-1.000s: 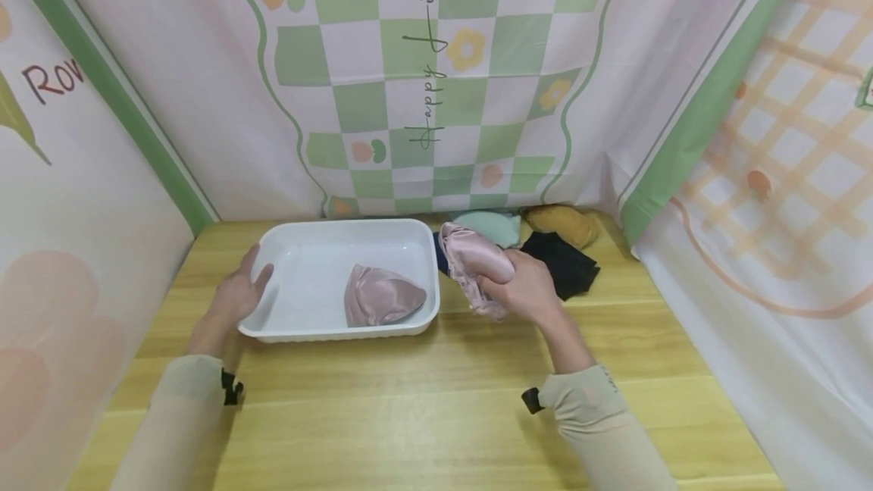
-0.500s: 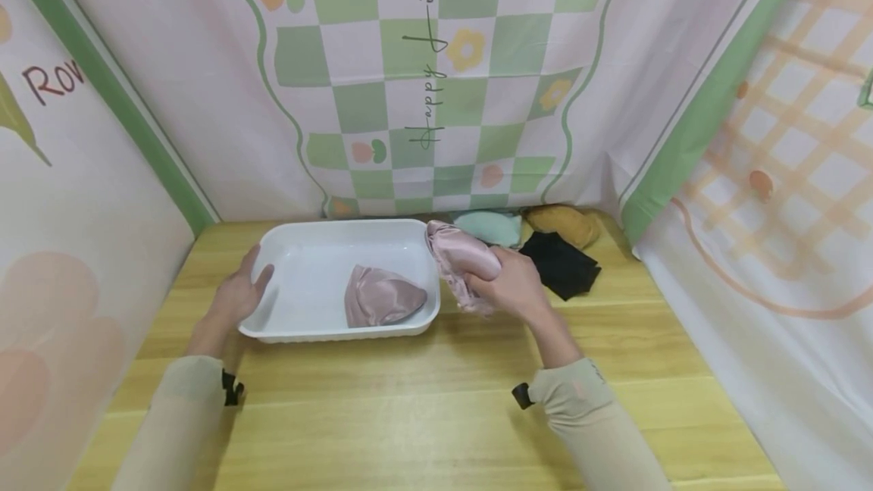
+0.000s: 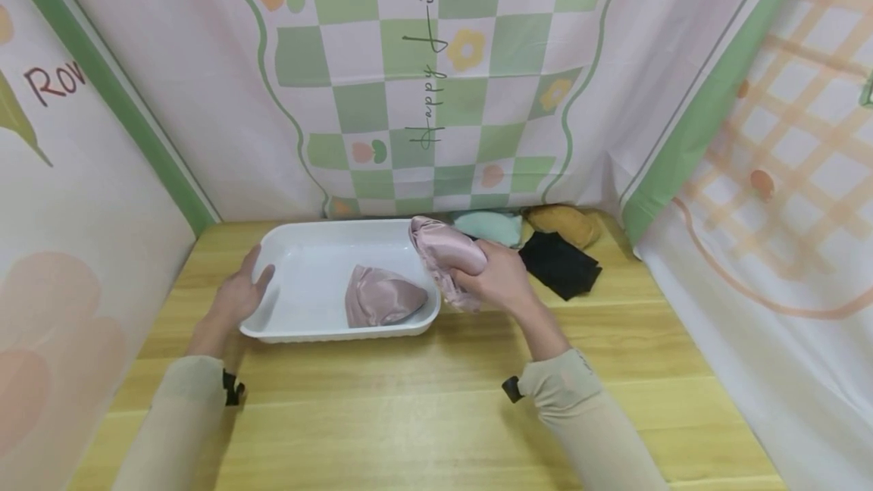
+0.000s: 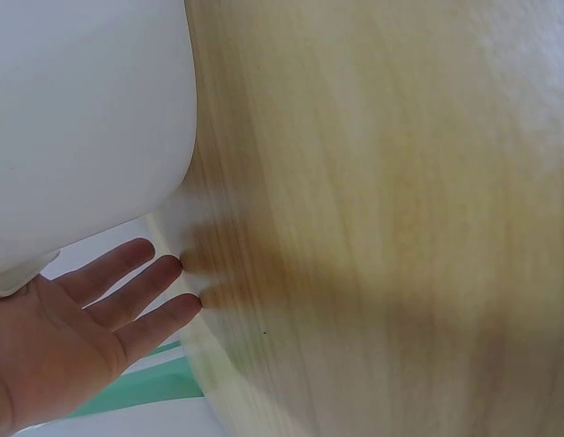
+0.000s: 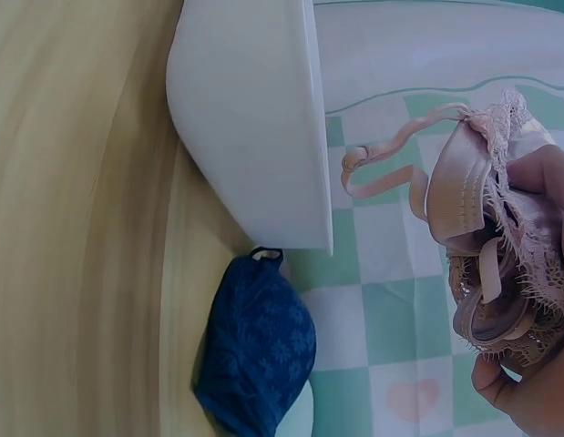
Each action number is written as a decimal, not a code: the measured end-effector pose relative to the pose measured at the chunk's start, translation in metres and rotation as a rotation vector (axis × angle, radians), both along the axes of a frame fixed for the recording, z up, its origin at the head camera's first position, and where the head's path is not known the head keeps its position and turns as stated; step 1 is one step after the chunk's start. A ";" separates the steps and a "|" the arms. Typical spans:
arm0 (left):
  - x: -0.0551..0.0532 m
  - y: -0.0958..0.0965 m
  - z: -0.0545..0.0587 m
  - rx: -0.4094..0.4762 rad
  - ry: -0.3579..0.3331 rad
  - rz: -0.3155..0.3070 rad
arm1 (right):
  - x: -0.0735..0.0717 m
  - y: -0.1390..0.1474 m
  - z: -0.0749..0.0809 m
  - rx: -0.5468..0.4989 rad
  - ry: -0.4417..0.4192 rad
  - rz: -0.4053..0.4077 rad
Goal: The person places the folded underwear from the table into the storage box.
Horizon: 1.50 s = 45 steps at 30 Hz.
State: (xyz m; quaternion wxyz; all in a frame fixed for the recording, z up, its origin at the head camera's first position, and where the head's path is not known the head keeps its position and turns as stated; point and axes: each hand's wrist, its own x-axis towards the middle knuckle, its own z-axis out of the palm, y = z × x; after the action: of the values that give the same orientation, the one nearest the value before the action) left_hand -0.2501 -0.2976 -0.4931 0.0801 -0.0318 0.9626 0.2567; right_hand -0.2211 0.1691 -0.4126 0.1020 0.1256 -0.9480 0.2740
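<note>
My right hand grips a folded pink satin bra with lace edging, held above the right end of a white tray. In the right wrist view a strap dangles from this bra, and the thumb and fingers pinch its lace and satin. Another pink bra, folded into one cup, lies inside the tray at the right. At the tray's left end rests my left hand, its thumb over the rim. The left wrist view shows its straight, spread fingers outside the wall.
Behind my right hand, a light green folded cup, a mustard one and a black garment lie on the wooden table. A navy bra sits beside the tray. A printed curtain hangs at the back.
My right hand has moved left with the pink bra, from beside the tray to over its right rim. The left hand and the tray stay in place.
</note>
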 end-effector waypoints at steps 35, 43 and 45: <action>-0.002 -0.002 -0.002 0.004 -0.007 0.000 | -0.017 -0.055 -0.006 0.070 -0.007 0.154; -0.002 -0.003 -0.003 -0.006 0.008 -0.002 | -0.018 -0.068 -0.012 0.076 0.029 0.179; -0.002 -0.002 -0.003 -0.003 0.012 0.000 | -0.018 -0.071 -0.013 0.076 0.025 0.187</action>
State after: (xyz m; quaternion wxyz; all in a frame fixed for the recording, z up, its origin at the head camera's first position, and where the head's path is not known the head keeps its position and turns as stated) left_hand -0.2516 -0.3000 -0.4964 0.0745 -0.0307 0.9635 0.2555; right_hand -0.2392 0.0984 -0.4257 0.0830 0.2206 -0.9406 0.2444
